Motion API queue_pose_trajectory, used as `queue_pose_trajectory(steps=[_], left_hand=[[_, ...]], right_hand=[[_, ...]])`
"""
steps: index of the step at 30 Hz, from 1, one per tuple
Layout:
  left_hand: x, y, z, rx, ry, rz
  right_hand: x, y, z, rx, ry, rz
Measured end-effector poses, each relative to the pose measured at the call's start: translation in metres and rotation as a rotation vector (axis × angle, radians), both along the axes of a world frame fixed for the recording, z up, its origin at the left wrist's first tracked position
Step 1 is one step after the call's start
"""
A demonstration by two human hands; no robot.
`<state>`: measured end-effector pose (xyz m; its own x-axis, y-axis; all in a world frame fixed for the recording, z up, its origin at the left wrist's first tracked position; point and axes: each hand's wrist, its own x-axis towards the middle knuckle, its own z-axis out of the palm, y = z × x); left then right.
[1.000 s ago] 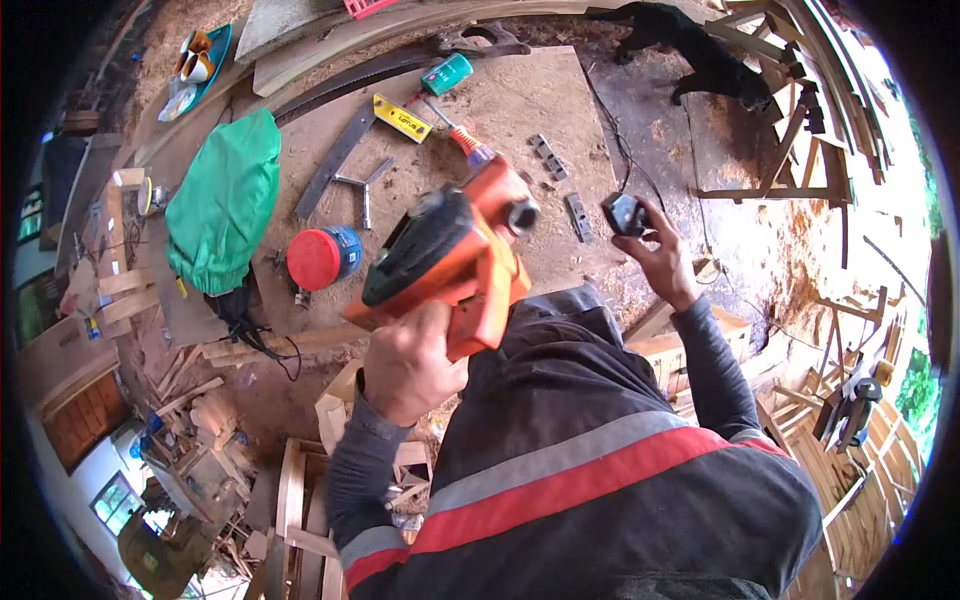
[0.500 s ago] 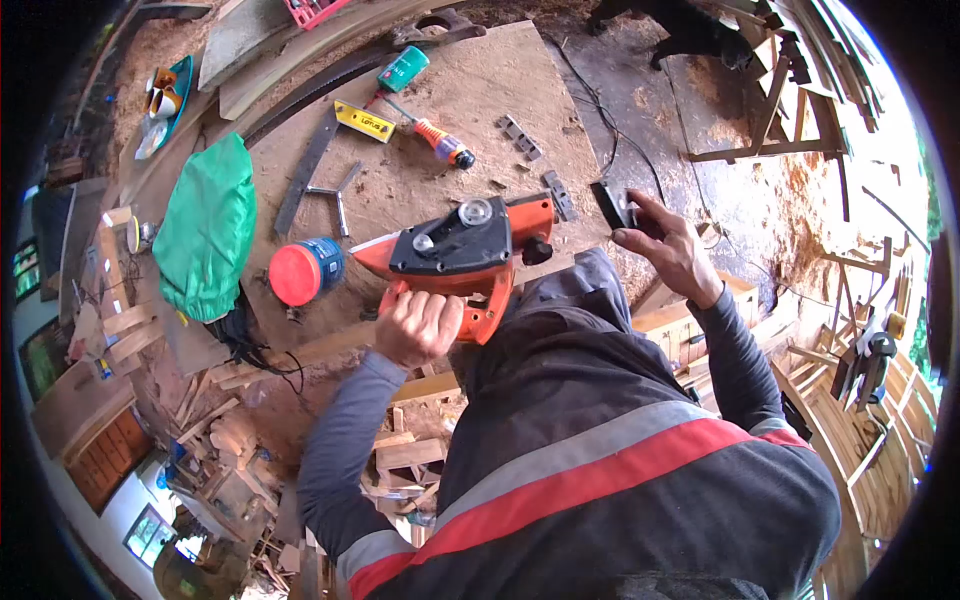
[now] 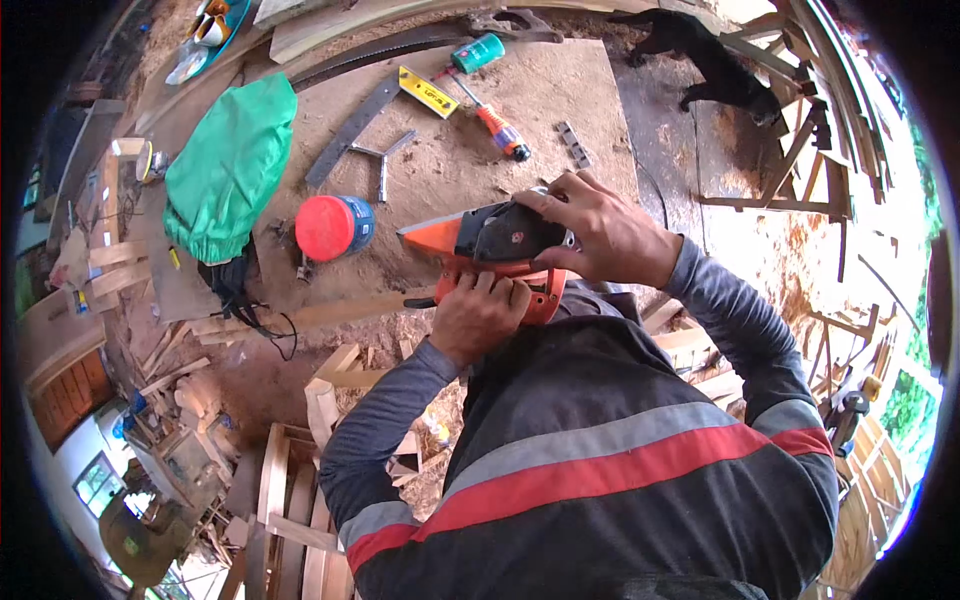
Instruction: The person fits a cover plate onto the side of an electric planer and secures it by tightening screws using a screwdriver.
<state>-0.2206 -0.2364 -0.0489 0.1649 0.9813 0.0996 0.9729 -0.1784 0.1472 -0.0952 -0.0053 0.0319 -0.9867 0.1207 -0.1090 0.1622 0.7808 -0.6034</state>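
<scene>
An orange and black power planer (image 3: 440, 237) lies on its side above the near edge of the board, close to my body. My left hand (image 3: 480, 315) is wrapped round its orange handle. Over the planer's right part, my right hand (image 3: 605, 230) presses a black cover piece (image 3: 520, 232) against its side, thumb below and fingers above. Left of the planer stands a blue jar with a red lid (image 3: 325, 228). Beyond it lie a T-shaped wrench (image 3: 383, 165), a square with a yellow handle (image 3: 428, 92) and a screwdriver (image 3: 502, 132).
The sawdust-covered board (image 3: 560, 80) carries a green can (image 3: 478, 53) and a small metal piece (image 3: 573, 145). A green cloth bag (image 3: 232, 160) lies at left, a handsaw (image 3: 515, 25) at the back. A black animal (image 3: 705, 60) stands at the back right. Wood frames stand around.
My right hand has brought the black piece leftward onto the planer's side. The planer, still in my left hand, has turned, and its belt pulleys are now covered. The head view has shifted.
</scene>
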Motion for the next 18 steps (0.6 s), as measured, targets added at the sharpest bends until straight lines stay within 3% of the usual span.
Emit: queue_pose_trajectory(steps=[5,9,10,12,16,18], left_hand=[[-0.008,0.006,0.004,-0.004,-0.103,0.019],[-0.013,0.015,0.028,-0.076,-0.140,0.018],[-0.014,0.018,0.035,-0.116,-0.138,0.024],[-0.014,0.018,0.038,-0.151,-0.187,0.004],[-0.018,0.026,0.045,-0.372,-0.409,-0.008],[-0.018,0.034,0.043,-0.769,-0.511,-0.003]], right_hand=[[-0.010,0.038,-0.019,-0.042,0.118,-0.105],[0.012,0.066,-0.012,0.026,-0.078,-0.414],[0.029,0.066,-0.035,0.174,-0.060,-0.469],[0.048,0.063,-0.065,0.167,-0.133,-0.559],[0.046,0.050,-0.087,0.122,-0.075,-0.702],[0.042,0.055,-0.092,0.053,-0.072,-0.721]])
